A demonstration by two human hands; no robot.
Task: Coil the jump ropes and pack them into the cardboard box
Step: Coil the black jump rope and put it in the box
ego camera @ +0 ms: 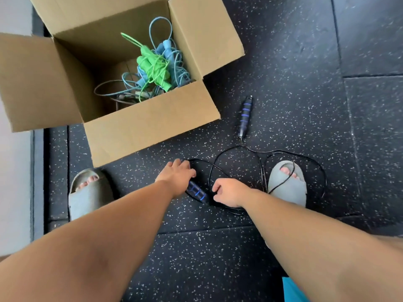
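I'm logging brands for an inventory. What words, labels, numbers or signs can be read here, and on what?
None can be read.
The cardboard box is plain brown.
The far handle and near handle bear only blue rings.
Boxed ropes and slippers show no lettering.

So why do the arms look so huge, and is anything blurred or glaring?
Head view: the wide-angle lens swells the near forearms and skews the cardboard box; the light is soft and even, with no glare; the left hand and right hand look slightly soft, the far handle crisp.
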